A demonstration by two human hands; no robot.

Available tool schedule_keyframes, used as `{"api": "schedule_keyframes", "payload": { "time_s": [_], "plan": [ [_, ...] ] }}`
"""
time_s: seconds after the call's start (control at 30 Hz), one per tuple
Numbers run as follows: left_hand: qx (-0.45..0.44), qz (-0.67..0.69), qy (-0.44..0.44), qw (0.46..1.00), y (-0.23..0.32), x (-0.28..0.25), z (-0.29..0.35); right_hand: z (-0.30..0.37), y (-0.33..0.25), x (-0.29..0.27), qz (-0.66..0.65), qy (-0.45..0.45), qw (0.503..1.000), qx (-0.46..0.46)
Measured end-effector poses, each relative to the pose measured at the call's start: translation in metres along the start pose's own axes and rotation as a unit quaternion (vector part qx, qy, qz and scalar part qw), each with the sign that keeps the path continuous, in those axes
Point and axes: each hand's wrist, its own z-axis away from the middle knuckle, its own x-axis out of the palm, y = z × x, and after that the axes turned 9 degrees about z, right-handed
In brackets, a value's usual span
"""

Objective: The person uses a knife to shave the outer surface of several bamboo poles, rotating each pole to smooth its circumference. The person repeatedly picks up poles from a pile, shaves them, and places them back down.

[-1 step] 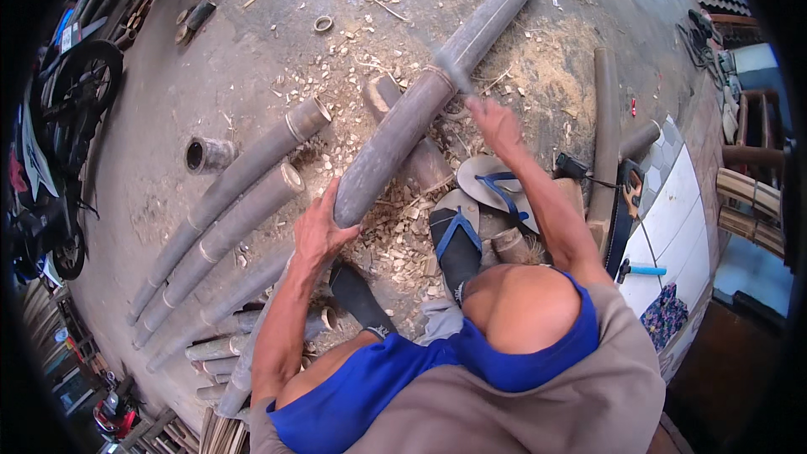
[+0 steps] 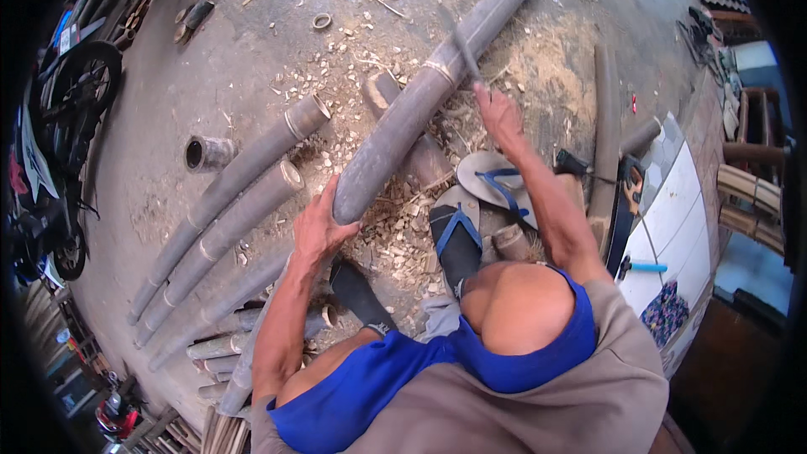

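A thick grey bamboo pole [image 2: 395, 134] slants from near my feet to the far right, lying across a shorter bamboo piece [image 2: 424, 160]. My left hand [image 2: 319, 223] is wrapped around its near end. In my closed right hand [image 2: 501, 118] is a knife, probably a machete; its grey blade [image 2: 467, 57] passes over the pole just beyond a pale-ringed joint [image 2: 441, 71]. The blade is slightly blurred, and I cannot tell whether it touches the bamboo. Its handle is mostly hidden by my fingers.
Pale wood chips [image 2: 408, 240] cover the floor around my feet. More bamboo poles [image 2: 235, 176] lie at left, another pole [image 2: 603, 118] at right. Loose flip-flop [image 2: 496, 185], handsaw [image 2: 629, 193] and blue-handled hammer [image 2: 646, 267] are at right. A motorcycle [image 2: 80, 76] stands far left.
My right hand and the blade have shifted slightly up and away along the pole, and the blade looks less smeared. My left hand and the pole stay nearly in place.
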Motion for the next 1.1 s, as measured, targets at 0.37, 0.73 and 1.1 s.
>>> {"api": "schedule_keyframes", "payload": {
  "time_s": [0.37, 0.73, 1.1],
  "plan": [
    [-0.021, -0.074, 0.03, 0.997, -0.002, 0.012, 0.002, 0.012, -0.009, 0.006, 0.188, -0.062, 0.961, -0.194],
    [-0.032, -0.065, 0.036, 0.997, 0.004, 0.019, -0.002, 0.003, 0.009, 0.017, 0.08, -0.027, 0.994, -0.064],
    [-0.047, 0.02, -0.011, 0.999, -0.004, -0.001, -0.008, 0.02, -0.011, 0.009, 0.104, -0.03, 0.974, -0.197]
  ]
}}
